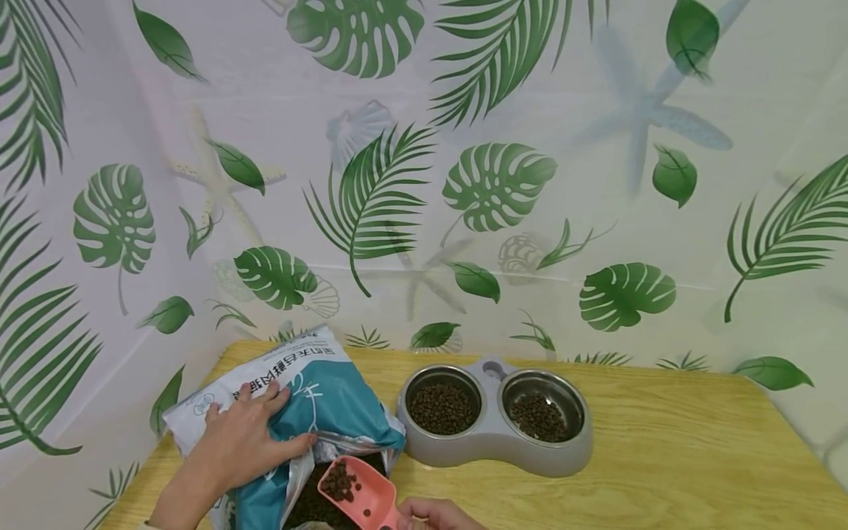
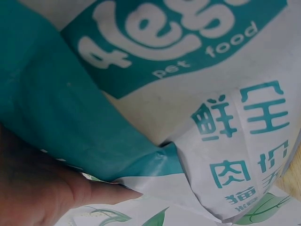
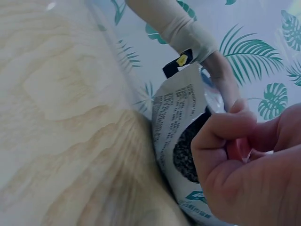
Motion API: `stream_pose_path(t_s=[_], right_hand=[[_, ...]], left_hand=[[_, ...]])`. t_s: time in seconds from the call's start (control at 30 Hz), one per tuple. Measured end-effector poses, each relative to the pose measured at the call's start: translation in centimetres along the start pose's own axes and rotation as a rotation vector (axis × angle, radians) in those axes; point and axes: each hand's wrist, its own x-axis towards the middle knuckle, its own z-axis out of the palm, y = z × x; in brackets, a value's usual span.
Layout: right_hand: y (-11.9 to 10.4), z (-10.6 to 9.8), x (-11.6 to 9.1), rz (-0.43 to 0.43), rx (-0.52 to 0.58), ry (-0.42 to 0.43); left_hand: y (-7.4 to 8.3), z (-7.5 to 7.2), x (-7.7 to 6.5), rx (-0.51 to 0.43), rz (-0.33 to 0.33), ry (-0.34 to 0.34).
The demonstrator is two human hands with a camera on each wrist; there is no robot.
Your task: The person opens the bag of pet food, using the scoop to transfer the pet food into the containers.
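Observation:
A teal and white pet food bag (image 1: 334, 405) lies on its side at the table's left, its mouth toward me and dark kibble (image 1: 311, 504) inside. My left hand (image 1: 248, 434) rests on top of it with fingers spread, the thumb near the opening; the left wrist view shows this hand (image 2: 42, 188) against the printed bag (image 2: 141, 103). At the bag's mouth, my right hand (image 1: 440, 513) grips the handle of a pink scoop (image 1: 374, 495) with some brown kibble (image 1: 339, 482) in it. The right wrist view shows curled fingers (image 3: 214, 141) around the handle.
Right of the bag stands a grey double bowl stand (image 1: 490, 449) with two metal bowls. Kibble fills much of the left bowl (image 1: 442, 409); a smaller pile lies in the right bowl (image 1: 539, 418). A leaf-patterned sheet (image 1: 411, 309) hangs behind the wooden table (image 1: 689, 442).

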Motion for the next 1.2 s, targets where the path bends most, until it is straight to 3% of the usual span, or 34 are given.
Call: stream_pose_path(t_s=[0.17, 0.37, 0.47, 0.7, 0.87, 1.07, 1.2], right_hand=[[-1.2, -0.6, -1.0, -0.057, 0.037, -0.120], [-2.9, -2.1, -2.8, -0.020, 0.071, -0.100], [-4.0, -3.3, -4.0, -0.026, 0.051, -0.031], [-6.4, -7.1, -7.2, 0.002, -0.111, 0.262], [-7.0, -10.1, -9.4, 0.039, -0.313, 0.498], [-6.7, -12.6, -11.3, 0.107, -0.816, 0.793], [-6.0, -13.6, -12.0, 0.086, -1.083, 0.889]], left_hand=[[0.0, 0.0, 0.0, -0.002, -0.001, 0.000], [0.0, 0.1, 0.0, -0.005, 0.002, 0.001], [0.1, 0.0, 0.0, -0.005, 0.005, 0.007], [0.1, 0.0, 0.0, -0.006, 0.013, 0.014], [0.0, 0.1, 0.0, -0.009, 0.014, 0.006], [-0.1, 0.1, 0.0, 0.000, 0.014, 0.013], [-0.1, 0.1, -0.1, -0.005, 0.011, 0.009]])
